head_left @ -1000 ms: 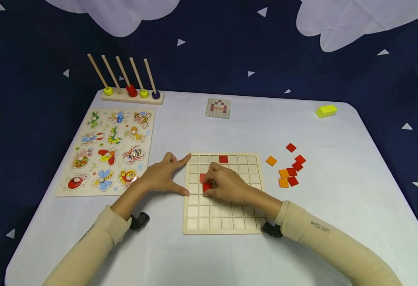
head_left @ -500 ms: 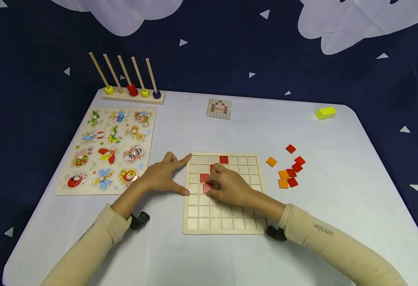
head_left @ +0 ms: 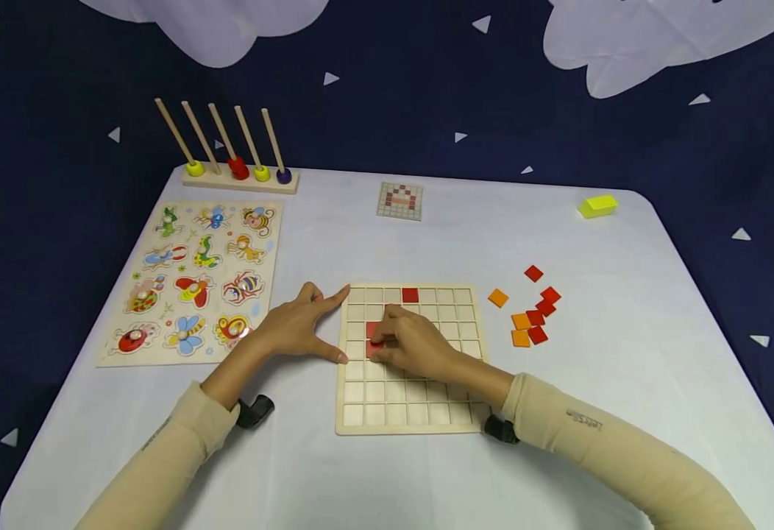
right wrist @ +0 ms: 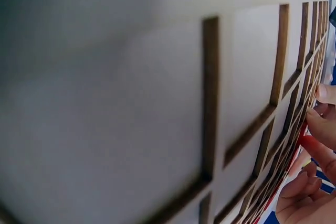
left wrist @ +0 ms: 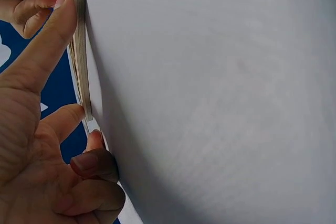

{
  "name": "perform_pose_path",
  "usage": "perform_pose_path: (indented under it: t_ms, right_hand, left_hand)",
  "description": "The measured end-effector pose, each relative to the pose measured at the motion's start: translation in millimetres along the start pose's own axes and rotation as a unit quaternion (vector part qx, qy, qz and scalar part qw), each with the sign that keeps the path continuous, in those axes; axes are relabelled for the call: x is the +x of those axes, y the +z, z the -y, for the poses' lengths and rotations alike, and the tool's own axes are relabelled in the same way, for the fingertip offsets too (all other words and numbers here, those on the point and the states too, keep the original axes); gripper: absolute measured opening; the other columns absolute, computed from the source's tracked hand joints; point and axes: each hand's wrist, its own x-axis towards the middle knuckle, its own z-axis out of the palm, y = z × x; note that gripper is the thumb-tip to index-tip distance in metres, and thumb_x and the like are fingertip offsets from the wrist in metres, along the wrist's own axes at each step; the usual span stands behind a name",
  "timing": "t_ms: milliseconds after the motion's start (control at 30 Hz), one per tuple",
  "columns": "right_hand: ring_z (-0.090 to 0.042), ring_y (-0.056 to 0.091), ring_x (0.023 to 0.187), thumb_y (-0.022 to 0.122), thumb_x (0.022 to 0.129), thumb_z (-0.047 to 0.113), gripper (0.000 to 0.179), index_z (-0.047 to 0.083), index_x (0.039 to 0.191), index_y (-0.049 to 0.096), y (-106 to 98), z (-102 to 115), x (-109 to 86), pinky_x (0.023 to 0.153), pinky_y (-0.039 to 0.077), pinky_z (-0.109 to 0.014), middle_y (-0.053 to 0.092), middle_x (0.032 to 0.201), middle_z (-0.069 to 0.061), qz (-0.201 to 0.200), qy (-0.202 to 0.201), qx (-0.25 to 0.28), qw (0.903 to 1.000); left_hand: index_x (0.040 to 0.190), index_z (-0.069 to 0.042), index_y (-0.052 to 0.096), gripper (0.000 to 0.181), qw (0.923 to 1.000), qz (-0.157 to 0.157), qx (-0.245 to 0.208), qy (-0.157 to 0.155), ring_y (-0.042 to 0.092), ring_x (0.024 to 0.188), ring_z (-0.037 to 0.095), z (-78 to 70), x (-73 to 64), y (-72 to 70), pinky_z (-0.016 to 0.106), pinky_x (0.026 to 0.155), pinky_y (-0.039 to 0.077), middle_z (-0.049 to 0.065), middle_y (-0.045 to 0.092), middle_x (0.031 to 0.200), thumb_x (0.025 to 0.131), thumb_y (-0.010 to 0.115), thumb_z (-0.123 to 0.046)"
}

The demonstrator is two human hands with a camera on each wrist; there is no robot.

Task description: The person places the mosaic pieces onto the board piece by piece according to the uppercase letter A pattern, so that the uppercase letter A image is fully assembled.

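A wooden grid board point(head_left: 413, 429) lies on the white table. My left hand point(head_left: 297, 329) frames its left side, index fingertip at the far corner and thumb against the edge; in the left wrist view these fingers touch the board's side point(left wrist: 80, 40). Over the grid, my right hand point(head_left: 420, 344) pinches a red square tile point(head_left: 374, 350) at a cell in the second column. Directly beyond that tile sits another red tile point(head_left: 373, 330), and a further one point(head_left: 410, 295) fills a far-row cell. A sliver of red shows behind the right knuckles. The right wrist view shows bare cells close up.
Loose red tiles point(head_left: 533, 274) and orange tiles point(head_left: 498, 298) lie right of the board. Beyond it is a small pattern card point(head_left: 399, 201). An insect peg puzzle point(head_left: 188, 283) and a peg stacker point(head_left: 241, 182) stand left; a yellow block point(head_left: 597, 207) sits far right.
The tile under my right fingers looked pale pink half a second ago and is red now. The right fingers have barely shifted; the left hand keeps its place on the board.
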Motion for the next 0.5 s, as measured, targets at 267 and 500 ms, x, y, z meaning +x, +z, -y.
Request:
perform_pose_path:
  t_ms: [267,500]
  right_hand:
    - [-0.009,0.050,0.076,0.081,0.083,0.019,0.020,0.007,0.097,0.074,-4,6,0.8,0.068,0.045,-0.024,0.053,0.089,0.001,0.037,0.036,-0.008,0.9986]
    - [-0.015,0.058,0.083,0.079,0.086,0.023,0.026,0.007,0.106,0.075,-29,-3,-9.9,0.075,0.049,-0.030,0.059,0.096,-0.004,0.001,0.053,-0.008,0.9986]
  left_hand:
    - [0.157,-0.022,0.029,0.116,0.9999,0.004,0.000,-0.013,0.047,0.072,0.021,-1.6,-1.3,-0.5,0.032,0.059,0.039,0.010,0.039,0.113,0.064,0.085,-0.061]
    - [0.157,-0.020,0.031,0.115,1.0000,-0.005,0.000,-0.003,0.047,0.071,0.021,-0.4,-0.1,1.4,0.032,0.058,0.038,0.011,0.040,0.112,0.064,0.086,-0.060]
